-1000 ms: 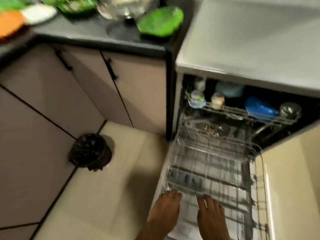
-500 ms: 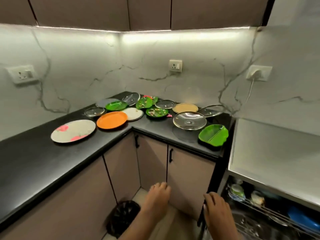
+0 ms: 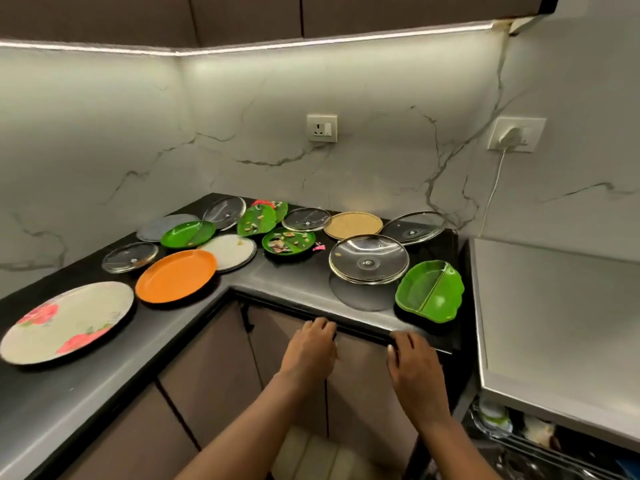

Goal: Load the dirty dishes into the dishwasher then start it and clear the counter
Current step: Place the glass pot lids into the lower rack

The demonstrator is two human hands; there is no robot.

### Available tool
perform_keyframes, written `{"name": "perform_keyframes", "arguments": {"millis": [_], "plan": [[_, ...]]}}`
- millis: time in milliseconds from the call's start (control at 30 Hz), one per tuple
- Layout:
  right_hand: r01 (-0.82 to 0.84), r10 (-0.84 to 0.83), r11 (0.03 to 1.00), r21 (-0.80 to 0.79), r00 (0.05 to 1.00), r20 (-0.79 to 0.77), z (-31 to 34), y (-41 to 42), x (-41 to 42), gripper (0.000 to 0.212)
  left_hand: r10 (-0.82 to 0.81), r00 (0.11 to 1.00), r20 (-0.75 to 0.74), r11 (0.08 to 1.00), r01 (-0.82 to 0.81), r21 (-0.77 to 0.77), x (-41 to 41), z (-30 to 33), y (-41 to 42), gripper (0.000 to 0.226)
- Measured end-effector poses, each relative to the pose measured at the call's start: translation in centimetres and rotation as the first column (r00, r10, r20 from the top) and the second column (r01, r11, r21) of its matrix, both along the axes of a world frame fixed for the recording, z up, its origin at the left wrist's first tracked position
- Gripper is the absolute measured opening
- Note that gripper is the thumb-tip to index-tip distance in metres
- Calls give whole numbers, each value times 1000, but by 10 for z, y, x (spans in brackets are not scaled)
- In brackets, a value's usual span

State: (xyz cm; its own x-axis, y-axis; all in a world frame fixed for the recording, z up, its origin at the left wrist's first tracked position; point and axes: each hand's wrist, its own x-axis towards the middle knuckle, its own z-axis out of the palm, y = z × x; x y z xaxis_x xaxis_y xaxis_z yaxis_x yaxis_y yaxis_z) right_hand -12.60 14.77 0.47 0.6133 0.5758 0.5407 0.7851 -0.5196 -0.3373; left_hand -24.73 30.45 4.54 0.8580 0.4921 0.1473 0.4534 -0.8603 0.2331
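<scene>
- Both of my hands are up at the counter edge (image 3: 311, 292) and hold nothing; the left hand (image 3: 310, 348) has its fingers loosely bent over the lip, the right hand (image 3: 414, 367) lies flatter with fingers relaxed; neither touches a dish yet.
- The dirty dishes lie spread across the corner counter, while the dishwasher (image 3: 554, 441) stands open low on my right with items already in its rack.
- The nearest glass lid (image 3: 369, 259) lies just beside the green divided tray (image 3: 429, 292), possibly resting on its rim; if I lift the tray first I judge the lid could slide and crack on the counter.
- The small green plate (image 3: 289, 240) carries food scraps — tilting it on the way across could drop bits on the floor or into the rack.
- The orange plate (image 3: 176, 275) overlaps the white plate (image 3: 232, 251); pulling the lower one could drag its neighbour.
- The flowered plate (image 3: 65, 322) lies far to my left — a long reach, so a weak one-handed grip is my worry.
</scene>
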Motion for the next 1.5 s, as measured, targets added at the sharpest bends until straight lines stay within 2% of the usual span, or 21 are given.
{"name": "perform_keyframes", "arguments": {"millis": [100, 167, 300, 400, 467, 533, 567, 633, 700, 833, 967, 1067, 1167, 1233, 1267, 1300, 1333, 1367, 1433, 1500], "plan": [[24, -24, 1000, 18, 1000, 6, 8, 28, 44, 23, 1, 1000, -7, 999, -1, -43, 51, 0, 35, 32], [38, -38, 998, 44, 999, -7, 13, 46, 69, 19, 0, 1000, -3, 999, -1, -41, 72, 2, 57, 34], [24, -27, 999, 45, 998, 51, 23, 88, 101, 20, 91, 995, 32, 994, -89, -62, 91, 7, 107, 34], [101, -102, 995, 15, 990, 97, 28, 120, 115, 14, 137, 990, -36, 987, -139, -81, 97, 9, 144, 41], [281, -281, 960, -8, 959, -45, 29, 138, 126, 23, 127, 988, -84, 987, -135, -93, 105, 6, 162, 47], [433, -455, 890, -139, 862, -225, 29, 150, 141, 40, 94, 984, -149, 987, -112, -118, 118, 3, 172, 54], [459, -505, 863, -211, 808, -305, 30, 157, 148, 48, 71, 979, -191, 986, -97, -132, 126, 0, 177, 58], [468, -541, 841, -272, 707, -456, 29, 169, 165, 57, 23, 961, -277, 982, -73, -172, 142, -10, 184, 66], [474, -523, 845, -248, 637, -566, 28, 179, 179, 62, -10, 941, -337, 973, -68, -219, 154, -22, 187, 71], [511, -521, 830, -226, 563, -642, 21, 190, 199, 61, -9, 897, -443, 975, -90, -201, 170, -31, 189, 81], [597, -572, 778, -198, 540, -617, 14, 196, 217, 51, -26, 841, -541, 958, -135, -255, 193, -23, 190, 98], [667, -578, 734, -126, 517, -631, 23, 201, 243, 53, 7, 800, -600, 956, -181, -231, 206, -27, 190, 105], [675, -484, 737, -43, 482, -730, 36, 206, 283, 68, 34, 768, -640, 967, -186, -172, 210, -31, 188, 106], [699, -294, 714, 47, 360, -886, 40, 213, 317, 89, 59, 756, -652, 970, -199, -142, 212, -32, 186, 104], [722, -110, 680, 128, 274, -955, 42, 216, 330, 89, 71, 750, -657, 971, -202, -127, 213, -33, 185, 103], [728, 89, 657, 196, 183, -979, 41, 221, 340, 72, 75, 744, -664, 971, -207, -123, 214, -32, 184, 103], [731, 242, 640, 237, 102, -965, 40, 222, 349, 46, 72, 739, -670, 968, -213, -130, 214, -31, 182, 102], [735, 295, 641, 221, 30, -955, 38, 225, 355, 26, 69, 736, -673, 966, -217, -138, 214, -31, 183, 101], [746, 333, 641, 182, -56, -941, 32, 231, 361, 19, 64, 735, -675, 964, -222, -150, 214, -32, 183, 98], [778, 377, 602, 178, -81, -923, 27, 239, 366, 19, 70, 735, -674, 962, -230, -150, 212, -35, 183, 94]]}}
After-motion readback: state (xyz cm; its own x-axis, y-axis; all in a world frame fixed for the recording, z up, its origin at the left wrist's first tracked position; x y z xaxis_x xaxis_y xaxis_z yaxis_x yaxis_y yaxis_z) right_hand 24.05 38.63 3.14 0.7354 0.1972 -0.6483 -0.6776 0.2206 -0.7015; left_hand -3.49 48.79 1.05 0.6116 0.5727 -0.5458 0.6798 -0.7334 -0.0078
